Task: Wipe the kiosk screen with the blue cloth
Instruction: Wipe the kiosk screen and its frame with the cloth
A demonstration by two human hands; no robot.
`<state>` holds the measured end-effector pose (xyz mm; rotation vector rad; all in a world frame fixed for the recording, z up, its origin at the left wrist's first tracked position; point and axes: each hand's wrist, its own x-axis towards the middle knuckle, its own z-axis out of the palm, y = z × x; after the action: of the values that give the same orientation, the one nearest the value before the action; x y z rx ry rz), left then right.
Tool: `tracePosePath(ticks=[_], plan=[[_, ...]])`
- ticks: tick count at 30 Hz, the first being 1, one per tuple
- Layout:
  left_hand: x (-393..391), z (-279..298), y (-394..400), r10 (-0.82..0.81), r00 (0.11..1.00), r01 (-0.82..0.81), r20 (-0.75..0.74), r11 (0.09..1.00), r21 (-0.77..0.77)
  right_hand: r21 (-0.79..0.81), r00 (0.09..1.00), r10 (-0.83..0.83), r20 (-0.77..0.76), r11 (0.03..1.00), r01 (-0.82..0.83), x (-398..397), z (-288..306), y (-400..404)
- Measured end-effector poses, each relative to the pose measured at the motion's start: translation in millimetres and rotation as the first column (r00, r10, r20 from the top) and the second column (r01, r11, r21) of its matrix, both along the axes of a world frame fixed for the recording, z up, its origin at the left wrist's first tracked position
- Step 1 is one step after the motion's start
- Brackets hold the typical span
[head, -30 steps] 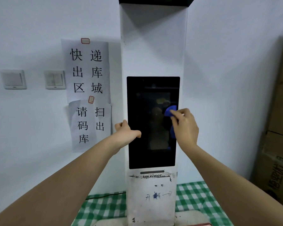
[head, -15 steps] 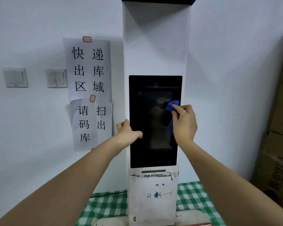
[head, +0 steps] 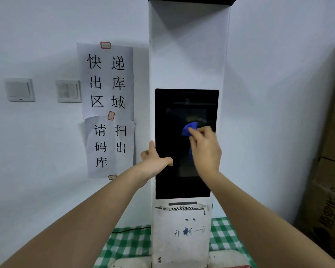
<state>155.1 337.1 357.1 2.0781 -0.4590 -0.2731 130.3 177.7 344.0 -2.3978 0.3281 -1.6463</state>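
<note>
The right hand (head: 206,149) pinches the blue cloth (head: 190,128) against the kiosk screen (head: 168,117). The left hand (head: 155,159) grips the kiosk's left edge, thumb on the screen.

The kiosk (head: 188,55) stands on a checked cloth (head: 128,242), paper signs (head: 106,82) left, cardboard boxes (head: 329,171) right.

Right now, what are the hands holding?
The right hand bunches the small blue cloth in its fingers against the black kiosk screen; the left hand grips the kiosk's edge.
</note>
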Motion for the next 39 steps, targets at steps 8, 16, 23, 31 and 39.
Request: tracePosePath(ticks=[8, 16, 23, 31, 39], plan=[[6, -4, 0, 0.004, 1.000, -0.005, -0.016, 0.997, -0.083, -0.118, 0.998, -0.061, -0.008, 0.991, 0.059, 2, 15, -7], [7, -4, 2, -0.020, 0.999, 0.018, -0.033, 0.998, -0.067, -0.581, 0.983, -0.061, -0.174, 0.812, -0.052, 7, -3, 0], [9, -5, 9, -0.060, 0.998, 0.060, -0.009, 0.998, 0.021, -0.274, 0.998, -0.053, 0.025, 0.960, 0.058, 17, 5, 16], [12, -7, 11, -0.070, 0.998, 0.070, 0.003, 0.997, 0.038, -0.530, 0.994, -0.066, -0.081, 0.848, 0.013, 15, 14, 7], [15, -10, 14, -0.076, 0.997, 0.076, 0.006, 0.996, 0.040, -0.647, 0.990, -0.014, -0.143, 0.758, -0.083, 20, -7, 21]])
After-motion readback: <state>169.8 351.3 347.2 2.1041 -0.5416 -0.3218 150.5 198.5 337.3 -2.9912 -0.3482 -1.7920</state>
